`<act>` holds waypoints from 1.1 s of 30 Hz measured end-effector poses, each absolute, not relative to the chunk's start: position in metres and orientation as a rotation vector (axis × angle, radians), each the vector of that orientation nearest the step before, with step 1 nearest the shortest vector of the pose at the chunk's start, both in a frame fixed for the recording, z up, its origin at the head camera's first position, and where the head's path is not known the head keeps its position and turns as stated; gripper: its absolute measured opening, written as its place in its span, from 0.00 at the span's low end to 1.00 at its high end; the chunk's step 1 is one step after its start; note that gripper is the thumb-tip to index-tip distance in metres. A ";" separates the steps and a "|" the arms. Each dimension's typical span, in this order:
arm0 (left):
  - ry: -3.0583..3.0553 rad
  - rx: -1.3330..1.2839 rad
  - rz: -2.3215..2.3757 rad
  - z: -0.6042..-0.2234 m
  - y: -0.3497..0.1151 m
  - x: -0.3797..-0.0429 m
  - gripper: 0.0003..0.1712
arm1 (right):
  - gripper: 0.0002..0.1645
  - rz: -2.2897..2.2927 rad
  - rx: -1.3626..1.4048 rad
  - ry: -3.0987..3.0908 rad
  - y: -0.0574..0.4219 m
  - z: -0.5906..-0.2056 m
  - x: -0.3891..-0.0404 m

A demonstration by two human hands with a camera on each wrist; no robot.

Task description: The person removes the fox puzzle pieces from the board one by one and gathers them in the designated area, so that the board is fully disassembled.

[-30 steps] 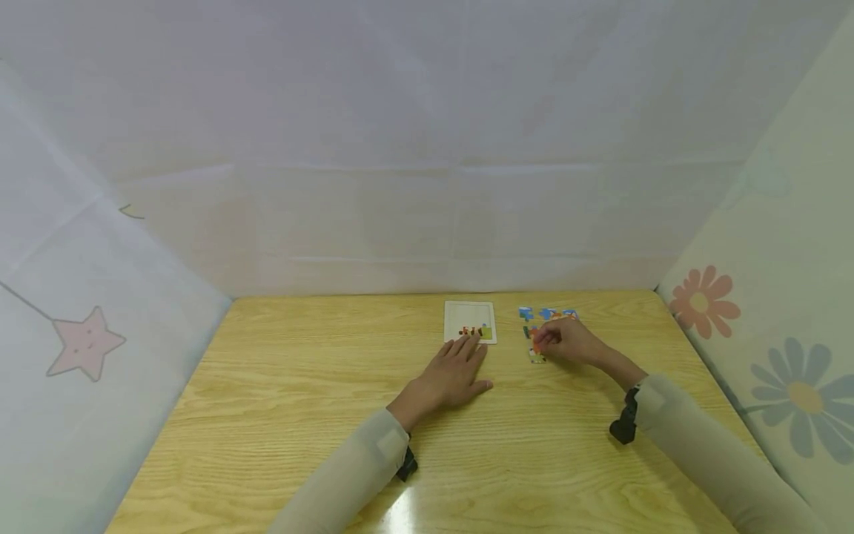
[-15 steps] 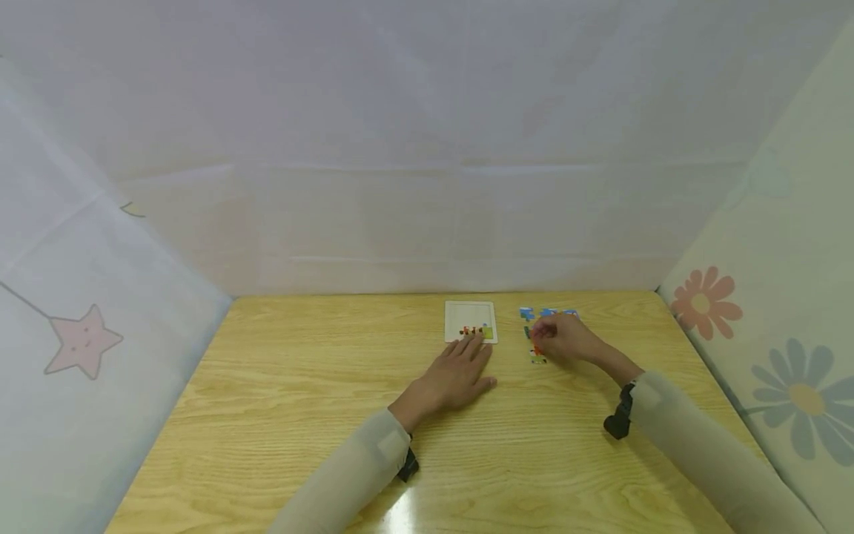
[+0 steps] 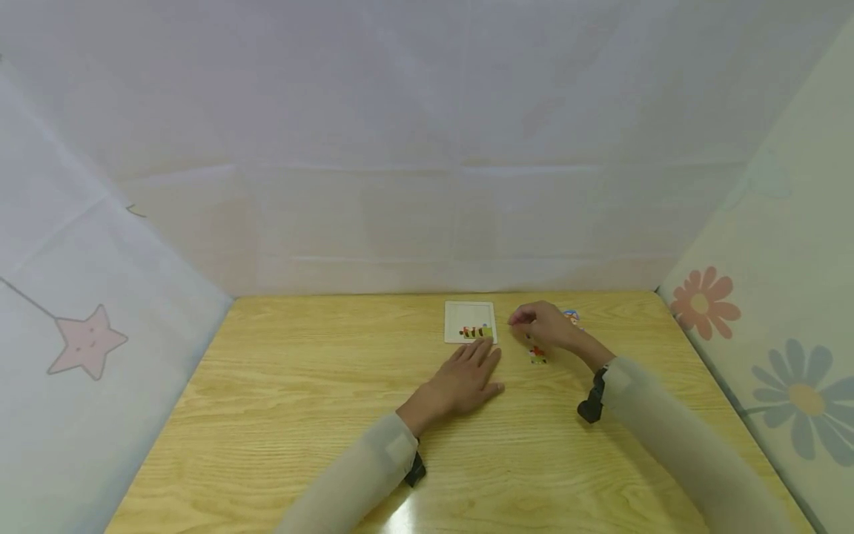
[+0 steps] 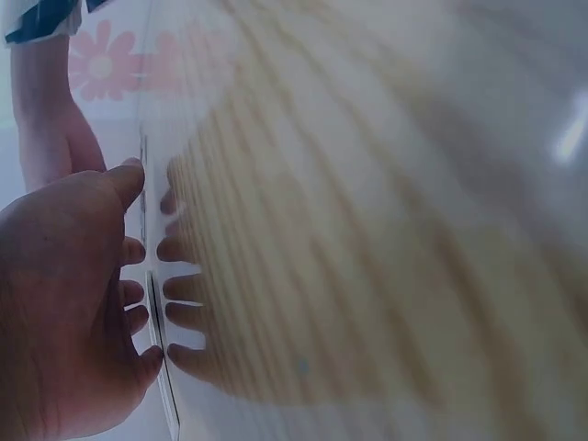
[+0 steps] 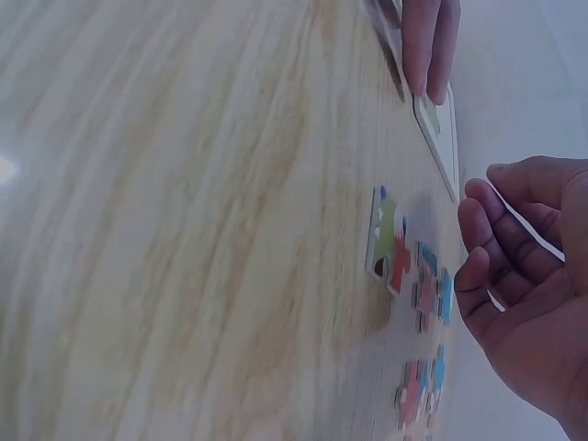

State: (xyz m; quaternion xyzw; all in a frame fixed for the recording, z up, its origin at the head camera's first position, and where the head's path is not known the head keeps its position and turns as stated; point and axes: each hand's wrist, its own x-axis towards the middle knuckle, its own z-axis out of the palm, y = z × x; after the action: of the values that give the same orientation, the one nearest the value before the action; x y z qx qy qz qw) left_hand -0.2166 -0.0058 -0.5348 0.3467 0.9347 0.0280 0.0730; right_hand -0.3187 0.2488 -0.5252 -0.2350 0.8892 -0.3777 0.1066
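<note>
My left hand (image 3: 460,382) lies palm down with fingers spread, fingertips at the near edge of a small pale puzzle tray (image 3: 454,314). Joined puzzle pieces (image 3: 475,332) in orange and green lie along the tray's lower right. To the right of the tray, my right hand (image 3: 547,326) is raised over the table, thumb and fingertips close together; whether a piece is between them is hidden. Beneath and beside it are loose pieces: a green and red puzzle piece (image 5: 389,241) stands out nearest, with several more behind, including a red and blue puzzle piece (image 5: 413,395).
The wooden table (image 3: 300,415) ends at a pale cloth wall (image 3: 360,222) behind. Cloth sides with a star (image 3: 87,343) and flowers (image 3: 703,302) flank it. Each wrist wears a black camera mount (image 3: 594,400).
My right hand has moved left from over the loose pieces toward the tray. The left hand has shifted slightly right and back toward me, its fingertips uncovering more of the joined pieces.
</note>
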 end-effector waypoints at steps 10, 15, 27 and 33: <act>2.800 1.020 0.063 -0.530 -0.005 -0.218 0.42 | 0.12 -1.198 -0.776 2.565 0.225 -0.524 -0.339; 2.795 1.019 0.052 -0.530 -0.004 -0.218 0.43 | 0.13 -1.206 -0.786 2.560 0.214 -0.526 -0.346; 2.779 1.028 0.052 -0.533 -0.002 -0.221 0.43 | 0.14 -1.225 -0.670 2.413 0.200 -0.527 -0.355; 2.775 1.006 0.052 -0.534 0.000 -0.221 0.44 | 0.14 -1.220 -0.642 2.361 0.197 -0.532 -0.361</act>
State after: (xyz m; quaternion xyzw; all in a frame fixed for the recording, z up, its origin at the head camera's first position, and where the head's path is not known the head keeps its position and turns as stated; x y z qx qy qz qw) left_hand -0.2213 -0.0002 -0.5336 0.3391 0.9358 0.0176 0.0946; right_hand -0.3609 0.1973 -0.5323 -0.2298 0.8457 -0.4370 0.2024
